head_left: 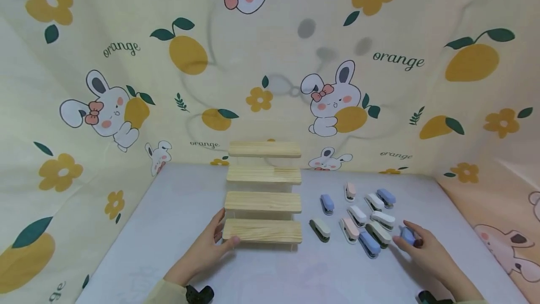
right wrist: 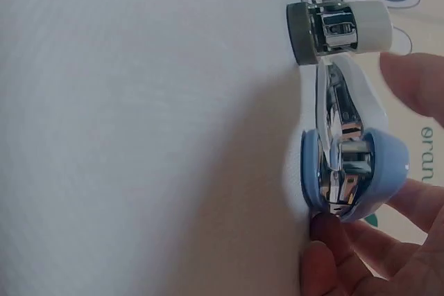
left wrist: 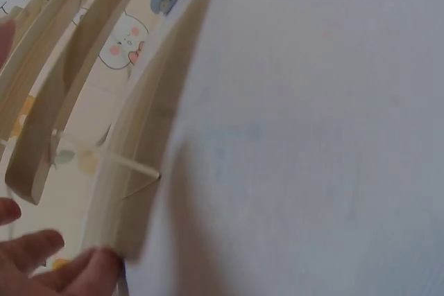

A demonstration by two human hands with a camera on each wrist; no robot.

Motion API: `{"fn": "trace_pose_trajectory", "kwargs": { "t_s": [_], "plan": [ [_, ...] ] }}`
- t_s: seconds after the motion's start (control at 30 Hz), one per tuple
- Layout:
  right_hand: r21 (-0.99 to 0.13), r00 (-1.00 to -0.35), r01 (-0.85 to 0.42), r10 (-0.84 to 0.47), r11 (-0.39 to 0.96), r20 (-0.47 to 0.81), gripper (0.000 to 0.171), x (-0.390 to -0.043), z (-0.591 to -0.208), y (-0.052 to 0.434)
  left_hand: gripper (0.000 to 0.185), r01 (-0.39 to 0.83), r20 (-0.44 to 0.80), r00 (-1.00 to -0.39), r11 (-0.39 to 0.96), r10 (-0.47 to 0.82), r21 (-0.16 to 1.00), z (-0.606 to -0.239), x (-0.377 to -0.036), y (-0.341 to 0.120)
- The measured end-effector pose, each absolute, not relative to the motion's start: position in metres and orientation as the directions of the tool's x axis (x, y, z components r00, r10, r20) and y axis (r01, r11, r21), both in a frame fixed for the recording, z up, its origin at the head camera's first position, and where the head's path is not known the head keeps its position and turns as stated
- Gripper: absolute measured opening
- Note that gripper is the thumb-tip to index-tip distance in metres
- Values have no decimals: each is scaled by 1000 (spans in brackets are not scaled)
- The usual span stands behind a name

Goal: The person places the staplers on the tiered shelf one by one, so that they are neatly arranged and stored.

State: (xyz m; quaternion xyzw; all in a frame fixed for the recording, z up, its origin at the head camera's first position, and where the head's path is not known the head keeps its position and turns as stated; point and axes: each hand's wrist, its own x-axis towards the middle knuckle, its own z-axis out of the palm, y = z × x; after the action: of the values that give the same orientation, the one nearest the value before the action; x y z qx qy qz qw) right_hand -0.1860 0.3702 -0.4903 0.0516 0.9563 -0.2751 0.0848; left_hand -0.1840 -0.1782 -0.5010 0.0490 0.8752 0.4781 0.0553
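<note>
A four-tier wooden stepped shelf (head_left: 263, 201) stands mid-table. My left hand (head_left: 221, 236) grips the left end of its lowest board (left wrist: 149, 136), thumb on the front edge and fingers (left wrist: 62, 268) up the side. To the right lie several small pastel staplers (head_left: 358, 217). My right hand (head_left: 411, 240) holds a blue stapler (head_left: 408, 235) at the near right of that group. In the right wrist view the blue stapler (right wrist: 354, 178) lies on its side on the table, pinched between my thumb (right wrist: 326, 247) and fingers.
A white stapler (right wrist: 350, 105) and a grey-and-cream one (right wrist: 340, 29) lie just beyond the held one. A dark green stapler (head_left: 320, 229) sits closest to the shelf. Printed cloth with rabbits and oranges (head_left: 329, 102) walls the white table (head_left: 168, 229) at the back and both sides.
</note>
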Motion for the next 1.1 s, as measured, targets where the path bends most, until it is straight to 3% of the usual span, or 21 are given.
{"fn": "trace_pose_trajectory", "kwargs": {
  "t_s": [0.3,0.5,0.83,1.1],
  "plan": [
    [-638,-939,306,113,707,-324,94,-183,-498,379,75,10,-52,-984,345,170,938,-513,-189,-175],
    [-660,-938,316,120,682,-325,93,-183,-501,384,66,-22,-63,-989,283,134,959,-514,-190,-172],
    [-583,-981,194,138,789,-139,90,-185,-496,378,66,-21,-70,-983,280,167,960,-516,-192,-168],
    [-551,-996,-12,42,834,85,82,-194,-452,351,63,-11,-64,-982,283,179,959,-508,-190,-171]
  ]
}}
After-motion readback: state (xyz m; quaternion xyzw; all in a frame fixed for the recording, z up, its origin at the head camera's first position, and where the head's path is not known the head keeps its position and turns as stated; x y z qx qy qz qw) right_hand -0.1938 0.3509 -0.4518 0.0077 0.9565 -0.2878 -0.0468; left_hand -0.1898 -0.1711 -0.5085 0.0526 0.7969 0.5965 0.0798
